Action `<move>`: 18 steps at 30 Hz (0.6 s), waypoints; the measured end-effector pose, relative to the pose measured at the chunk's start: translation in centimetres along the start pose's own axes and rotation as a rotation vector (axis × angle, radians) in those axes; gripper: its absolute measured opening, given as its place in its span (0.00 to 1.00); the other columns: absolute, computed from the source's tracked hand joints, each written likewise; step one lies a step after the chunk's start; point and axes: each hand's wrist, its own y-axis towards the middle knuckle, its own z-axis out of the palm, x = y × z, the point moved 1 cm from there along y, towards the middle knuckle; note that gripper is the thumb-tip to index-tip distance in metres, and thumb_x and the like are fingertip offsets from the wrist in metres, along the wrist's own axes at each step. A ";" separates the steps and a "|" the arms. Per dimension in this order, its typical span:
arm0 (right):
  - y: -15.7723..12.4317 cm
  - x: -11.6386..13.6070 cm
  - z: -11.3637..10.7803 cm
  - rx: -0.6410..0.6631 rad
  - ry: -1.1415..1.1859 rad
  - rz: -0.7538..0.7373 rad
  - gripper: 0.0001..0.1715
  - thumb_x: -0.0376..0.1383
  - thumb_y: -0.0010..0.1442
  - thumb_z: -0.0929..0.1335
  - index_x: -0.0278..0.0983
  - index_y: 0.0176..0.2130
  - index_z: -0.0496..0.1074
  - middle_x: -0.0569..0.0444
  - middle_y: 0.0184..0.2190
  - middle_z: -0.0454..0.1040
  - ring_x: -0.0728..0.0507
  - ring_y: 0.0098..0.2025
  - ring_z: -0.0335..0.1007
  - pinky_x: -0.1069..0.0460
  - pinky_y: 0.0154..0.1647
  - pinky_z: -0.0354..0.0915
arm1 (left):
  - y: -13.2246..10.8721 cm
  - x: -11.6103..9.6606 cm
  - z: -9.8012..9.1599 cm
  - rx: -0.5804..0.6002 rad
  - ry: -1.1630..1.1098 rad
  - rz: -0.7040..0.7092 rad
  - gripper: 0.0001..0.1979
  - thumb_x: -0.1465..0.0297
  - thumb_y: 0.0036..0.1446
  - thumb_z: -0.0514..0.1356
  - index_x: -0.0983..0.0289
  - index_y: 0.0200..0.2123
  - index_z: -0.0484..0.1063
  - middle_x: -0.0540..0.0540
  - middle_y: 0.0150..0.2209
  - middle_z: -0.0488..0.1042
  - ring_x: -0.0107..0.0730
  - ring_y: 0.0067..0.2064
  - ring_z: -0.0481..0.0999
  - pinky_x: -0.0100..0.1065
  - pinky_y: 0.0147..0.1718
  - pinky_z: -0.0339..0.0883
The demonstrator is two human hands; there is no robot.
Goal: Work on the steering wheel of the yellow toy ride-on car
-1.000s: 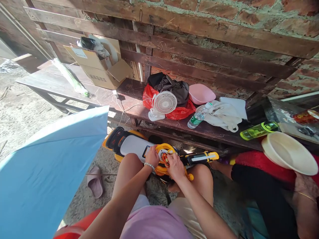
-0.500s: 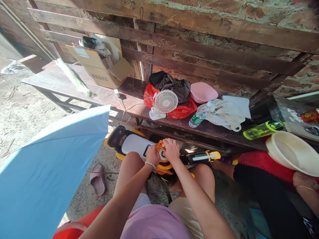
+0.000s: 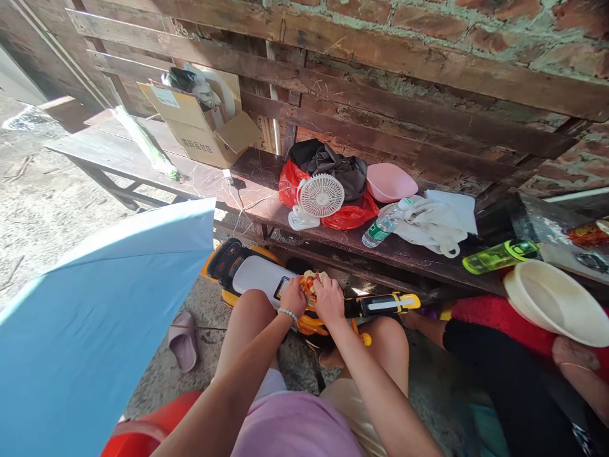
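My left hand [image 3: 292, 297], with a pale beaded bracelet at its wrist, is closed on the left side of a small orange-red and cream item [image 3: 311, 285]. My right hand [image 3: 330, 299] grips the same item from the right. Its kind is too small to make out, and fingers cover part of it. Both hands are above a yellow, black and white ride-on toy [image 3: 252, 274] between my knees and the bench. The toy's black and yellow arm [image 3: 384, 303] reaches to the right.
On the dark wooden bench [image 3: 257, 219] are a white fan [image 3: 321, 195], a water bottle [image 3: 380, 227], a pink basin [image 3: 391, 182], a cardboard box [image 3: 197, 136] and a green bottle [image 3: 497, 256]. A blue umbrella [image 3: 104, 324] fills the left. Another person's hand [image 3: 575, 355] is by cream bowls [image 3: 561, 304].
More of the orange-red and cream item shows between my hands, which are slightly farther apart. The view has shifted a little.
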 end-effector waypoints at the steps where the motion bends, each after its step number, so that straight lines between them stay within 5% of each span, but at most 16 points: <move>1: -1.0 -0.1 0.4 0.015 0.009 -0.007 0.20 0.32 0.72 0.67 0.41 0.60 0.75 0.44 0.58 0.73 0.37 0.58 0.68 0.47 0.54 0.67 | 0.0 0.0 -0.1 0.003 -0.004 -0.004 0.26 0.81 0.64 0.54 0.62 0.63 0.70 0.64 0.59 0.78 0.47 0.58 0.80 0.45 0.58 0.76; 7: -5.3 -1.2 1.8 0.068 0.083 -0.044 0.25 0.29 0.66 0.71 0.43 0.60 0.75 0.46 0.59 0.73 0.37 0.58 0.70 0.49 0.54 0.68 | 0.0 -0.4 -0.2 0.006 0.009 -0.046 0.25 0.80 0.64 0.54 0.61 0.63 0.71 0.62 0.57 0.78 0.46 0.55 0.81 0.45 0.60 0.75; 14: -5.6 -1.2 2.2 0.029 0.133 -0.020 0.23 0.31 0.66 0.70 0.43 0.59 0.76 0.46 0.57 0.74 0.37 0.58 0.71 0.48 0.56 0.69 | 0.2 0.2 0.2 -0.022 -0.061 -0.048 0.22 0.76 0.65 0.54 0.60 0.60 0.74 0.61 0.55 0.79 0.46 0.58 0.80 0.46 0.63 0.73; 18: -5.7 -1.2 2.7 0.009 0.150 -0.011 0.23 0.31 0.66 0.70 0.44 0.59 0.76 0.46 0.59 0.74 0.37 0.59 0.71 0.48 0.57 0.70 | 3.5 -0.8 -0.8 -0.139 -0.145 -0.138 0.21 0.70 0.66 0.59 0.62 0.61 0.74 0.65 0.56 0.79 0.51 0.63 0.77 0.53 0.67 0.69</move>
